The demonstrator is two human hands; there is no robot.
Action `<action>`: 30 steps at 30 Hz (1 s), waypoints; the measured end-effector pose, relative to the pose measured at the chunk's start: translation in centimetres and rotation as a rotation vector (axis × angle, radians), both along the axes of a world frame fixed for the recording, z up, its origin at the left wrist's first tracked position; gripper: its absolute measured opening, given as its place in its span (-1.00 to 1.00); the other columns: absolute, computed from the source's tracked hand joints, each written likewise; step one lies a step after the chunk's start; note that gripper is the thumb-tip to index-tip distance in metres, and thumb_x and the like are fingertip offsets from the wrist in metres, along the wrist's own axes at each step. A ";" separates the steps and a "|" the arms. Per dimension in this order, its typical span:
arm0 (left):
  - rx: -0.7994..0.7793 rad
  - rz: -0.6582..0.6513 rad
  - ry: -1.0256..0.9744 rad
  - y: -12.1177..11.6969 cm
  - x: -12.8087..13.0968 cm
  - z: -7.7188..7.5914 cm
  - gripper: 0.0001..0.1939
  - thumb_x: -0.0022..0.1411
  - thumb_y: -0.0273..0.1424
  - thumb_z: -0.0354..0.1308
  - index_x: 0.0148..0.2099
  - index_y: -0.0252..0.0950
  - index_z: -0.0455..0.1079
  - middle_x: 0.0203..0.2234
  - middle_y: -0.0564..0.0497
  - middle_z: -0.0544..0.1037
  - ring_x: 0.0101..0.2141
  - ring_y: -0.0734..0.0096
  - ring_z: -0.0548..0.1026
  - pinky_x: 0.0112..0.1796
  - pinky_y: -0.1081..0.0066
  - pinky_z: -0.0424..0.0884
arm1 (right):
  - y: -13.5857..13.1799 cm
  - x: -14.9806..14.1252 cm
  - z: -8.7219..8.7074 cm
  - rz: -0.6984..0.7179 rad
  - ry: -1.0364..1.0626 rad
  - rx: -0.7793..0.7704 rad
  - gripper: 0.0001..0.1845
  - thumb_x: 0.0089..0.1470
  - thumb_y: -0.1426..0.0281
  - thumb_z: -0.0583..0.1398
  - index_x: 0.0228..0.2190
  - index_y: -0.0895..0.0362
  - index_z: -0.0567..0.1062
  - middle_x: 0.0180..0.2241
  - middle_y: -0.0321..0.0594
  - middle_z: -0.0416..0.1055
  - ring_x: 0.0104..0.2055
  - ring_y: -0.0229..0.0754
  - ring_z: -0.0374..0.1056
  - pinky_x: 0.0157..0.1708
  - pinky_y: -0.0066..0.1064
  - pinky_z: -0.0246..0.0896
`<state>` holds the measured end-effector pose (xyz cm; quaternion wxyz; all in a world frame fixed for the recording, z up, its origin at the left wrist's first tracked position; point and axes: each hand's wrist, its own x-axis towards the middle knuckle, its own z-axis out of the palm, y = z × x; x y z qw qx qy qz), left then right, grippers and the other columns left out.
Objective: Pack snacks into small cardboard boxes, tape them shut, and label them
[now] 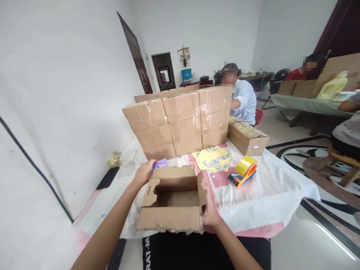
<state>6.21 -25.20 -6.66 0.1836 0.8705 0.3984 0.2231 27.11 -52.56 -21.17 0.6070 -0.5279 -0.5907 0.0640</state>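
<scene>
An open cardboard box (170, 219) with ragged, torn flaps stands in front of me at the near edge of the table, and its visible inside holds nothing. My right hand (210, 212) grips its right side, the fingers partly hidden by the cardboard. At the box's far left corner my left hand (144, 173) is closed on a small purple packet (160, 164). To the right lies a tape dispenser (244, 171) with a yellow roll. Yellow sticker sheets (212, 158) with small white labels are spread beyond the box.
Stacked, taped cardboard boxes (184, 123) form a wall across the table's far side. A longer closed box (247, 137) lies to their right. A black phone (108, 178) is by the left wall. A co-worker (244, 99) sits behind the stack; other people are at a second table (306, 105).
</scene>
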 end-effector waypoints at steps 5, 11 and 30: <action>0.164 0.245 -0.256 -1.6 -6.1 5.9 -0.17 0.12 0.09 0.24 0.26 -0.31 0.20 0.10 -0.30 0.46 0.09 -0.18 0.44 0.08 -0.09 0.39 | -0.5 -0.4 0.6 0.061 -0.028 -0.039 0.20 -0.16 0.24 0.43 0.40 0.00 -0.01 0.40 0.05 -0.04 0.45 0.33 -0.07 0.37 0.12 0.03; 0.049 -0.095 -0.141 -11.0 -5.6 9.1 -0.25 0.03 0.04 0.36 0.18 -0.22 0.36 -0.01 -0.14 0.59 -0.07 -0.01 0.56 -0.13 0.18 0.54 | -0.4 -0.4 1.3 0.105 -0.037 -0.037 0.22 -0.20 0.30 0.44 0.38 0.04 -0.01 0.38 0.08 -0.05 0.45 0.30 -0.08 0.39 0.10 -0.03; 0.166 -0.543 0.713 -15.9 0.7 5.4 -0.29 0.11 -0.10 0.32 0.30 -0.11 0.37 0.08 -0.15 0.60 0.00 -0.17 0.57 -0.07 0.07 0.47 | -0.8 -0.8 0.9 0.109 -0.130 -0.086 0.30 -0.27 0.29 0.47 0.38 0.05 -0.06 0.35 0.13 -0.02 0.43 0.32 -0.04 0.35 0.10 0.05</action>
